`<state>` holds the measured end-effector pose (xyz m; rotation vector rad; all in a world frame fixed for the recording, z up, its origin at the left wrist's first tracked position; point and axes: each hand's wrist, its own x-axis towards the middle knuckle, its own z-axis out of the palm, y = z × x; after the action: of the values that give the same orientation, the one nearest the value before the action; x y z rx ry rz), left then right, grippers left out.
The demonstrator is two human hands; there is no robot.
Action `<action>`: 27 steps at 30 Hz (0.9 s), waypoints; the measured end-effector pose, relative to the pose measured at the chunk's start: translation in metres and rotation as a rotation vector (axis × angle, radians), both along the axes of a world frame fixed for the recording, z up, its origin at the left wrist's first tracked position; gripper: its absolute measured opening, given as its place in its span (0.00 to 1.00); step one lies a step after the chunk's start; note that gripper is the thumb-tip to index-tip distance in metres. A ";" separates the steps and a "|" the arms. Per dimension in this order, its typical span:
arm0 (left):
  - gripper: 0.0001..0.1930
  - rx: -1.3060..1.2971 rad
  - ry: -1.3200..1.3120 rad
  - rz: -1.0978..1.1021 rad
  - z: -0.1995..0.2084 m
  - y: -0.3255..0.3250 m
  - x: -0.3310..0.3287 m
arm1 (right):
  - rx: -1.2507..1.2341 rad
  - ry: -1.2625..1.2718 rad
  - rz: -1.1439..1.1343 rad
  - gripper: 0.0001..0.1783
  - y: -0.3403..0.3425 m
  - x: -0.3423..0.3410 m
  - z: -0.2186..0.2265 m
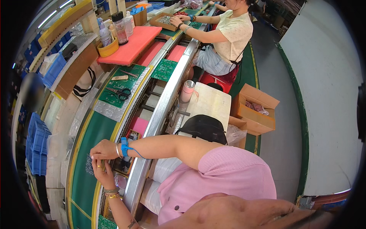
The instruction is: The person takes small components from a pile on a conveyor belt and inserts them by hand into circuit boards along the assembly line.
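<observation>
Fingers (100,170) touch near a grey bundle (89,165), belt (95,129) stretching between yellow edges (69,179).

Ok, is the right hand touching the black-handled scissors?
Apart: the head view plainly shows a stretch of green belt between the right hand and the scissors.

1. Right hand (105,149), blue strap (124,147) at wrist, meets left hand (102,173) above green belt (87,152); fingers bent, grip detail too small to tell.
2. Grey speckled clump (89,165) just beside fingertips.
3. Farther up: black-handled scissors (117,91) lying on green circuit board (134,81).
4. Pink bottle (187,91) upright, black bag (202,128) near.
5. Seated co-worker (232,36), 2 hands at cardboard tray (164,25).
</observation>
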<state>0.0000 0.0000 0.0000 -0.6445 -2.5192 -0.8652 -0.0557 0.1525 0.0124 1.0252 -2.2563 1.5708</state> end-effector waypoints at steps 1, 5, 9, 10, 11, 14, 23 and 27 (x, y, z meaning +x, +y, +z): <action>0.23 0.023 0.032 -0.010 0.011 0.003 0.002 | -0.024 -0.028 -0.020 0.16 0.000 0.000 0.002; 0.22 -0.008 0.194 0.063 0.039 -0.002 0.015 | -0.112 -0.033 -0.102 0.14 -0.011 0.007 0.004; 0.21 -0.041 0.115 0.225 0.051 -0.017 0.020 | -0.103 -0.179 -0.066 0.10 -0.007 0.008 0.009; 0.21 -0.043 0.089 0.250 0.062 -0.014 0.026 | -0.082 -0.162 -0.101 0.09 0.001 0.008 0.012; 0.22 -0.040 0.098 0.268 0.062 -0.019 0.030 | -0.080 -0.133 -0.109 0.09 0.007 0.003 0.007; 0.30 -0.061 0.026 0.362 0.056 -0.055 0.061 | -0.078 -0.258 -0.081 0.10 0.016 0.008 0.007; 0.44 -0.455 -0.370 1.353 -0.005 -0.287 0.188 | 0.011 -0.149 0.046 0.07 -0.001 0.013 0.011; 0.44 -0.307 -0.660 1.520 0.000 -0.320 0.215 | 0.046 -0.175 0.019 0.07 0.004 0.007 0.010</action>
<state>0.2150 -0.3196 -0.0001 1.5762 -2.6096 -0.0512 -0.0487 0.1561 0.0223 0.9574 -2.4132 1.6845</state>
